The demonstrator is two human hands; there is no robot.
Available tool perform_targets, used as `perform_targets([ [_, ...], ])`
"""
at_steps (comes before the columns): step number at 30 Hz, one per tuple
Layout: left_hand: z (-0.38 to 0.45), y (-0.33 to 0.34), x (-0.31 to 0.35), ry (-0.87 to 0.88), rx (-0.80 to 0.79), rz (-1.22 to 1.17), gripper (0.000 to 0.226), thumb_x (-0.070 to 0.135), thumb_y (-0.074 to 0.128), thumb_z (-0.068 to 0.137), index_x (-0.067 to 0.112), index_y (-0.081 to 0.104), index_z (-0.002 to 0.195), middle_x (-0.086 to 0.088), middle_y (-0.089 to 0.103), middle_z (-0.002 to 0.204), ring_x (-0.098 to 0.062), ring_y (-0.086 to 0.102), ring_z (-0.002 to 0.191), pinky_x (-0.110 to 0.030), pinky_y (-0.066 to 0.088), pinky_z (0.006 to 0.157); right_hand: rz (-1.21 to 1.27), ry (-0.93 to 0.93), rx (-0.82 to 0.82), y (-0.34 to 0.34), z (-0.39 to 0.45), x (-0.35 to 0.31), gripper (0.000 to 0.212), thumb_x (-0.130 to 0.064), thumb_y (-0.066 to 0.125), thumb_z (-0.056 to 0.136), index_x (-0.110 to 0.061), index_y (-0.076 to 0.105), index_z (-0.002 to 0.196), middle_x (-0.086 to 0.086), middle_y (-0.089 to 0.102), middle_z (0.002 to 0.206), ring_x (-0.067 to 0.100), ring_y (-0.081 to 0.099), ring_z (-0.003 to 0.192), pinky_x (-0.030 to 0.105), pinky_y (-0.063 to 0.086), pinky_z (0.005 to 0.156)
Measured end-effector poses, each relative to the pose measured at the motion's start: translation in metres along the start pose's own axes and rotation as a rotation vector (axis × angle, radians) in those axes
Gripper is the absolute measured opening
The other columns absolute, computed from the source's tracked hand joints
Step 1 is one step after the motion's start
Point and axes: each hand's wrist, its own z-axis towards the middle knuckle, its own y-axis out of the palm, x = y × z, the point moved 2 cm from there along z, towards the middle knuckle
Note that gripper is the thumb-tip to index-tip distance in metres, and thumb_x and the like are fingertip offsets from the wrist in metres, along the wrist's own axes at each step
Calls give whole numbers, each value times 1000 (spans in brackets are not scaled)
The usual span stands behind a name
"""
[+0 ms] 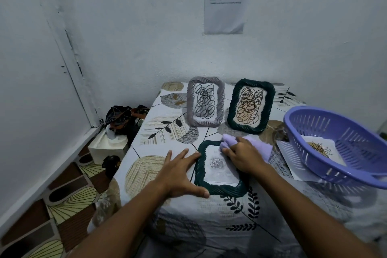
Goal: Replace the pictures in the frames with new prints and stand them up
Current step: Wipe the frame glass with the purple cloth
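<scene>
With her left hand [182, 170] flat and open bracing the dark green frame [219, 168] lying on the table [188, 226], her right hand [243, 158] bunching a lilac cloth [251, 144] could skid it sideways.

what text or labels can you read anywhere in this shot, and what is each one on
Printed sheet on the wall: a heading and several numbered lines, too small and blurred to read.
Two standing frames, grey and dark green: scribbled loops only, no words.
Frame lying flat: a rose picture, no text.
Print in the purple basket: a drawing, no words legible.
</scene>
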Motion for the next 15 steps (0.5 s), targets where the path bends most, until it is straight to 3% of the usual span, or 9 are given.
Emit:
perform_targets([
  [3,1,1,0,37,23,12,132,96,50,38,35,20,151,6,15,160,-9,4,146,-43,-16,116,-15,-44,-34,2,2,-15,46,-50,37,98,-21,69,112,11,29,154,31,30,136,50,29,110],
  [7,3,4,-4,63,34,33,127,98,46,41,33,26,149,16,18,159,-3,4,146,-48,-10,119,-73,-96,-43,6,7,-33,46,-51,33,99,-28,61,127,9,21,157,31,18,143,52,16,115],
  [15,5,9,0,60,20,112,127,97,45,51,28,11,153,11,12,160,-8,-1,148,-57,-10,116,-92,-97,-63,10,5,-41,46,-50,29,100,-33,47,139,8,16,159,31,10,146,56,7,114],
])
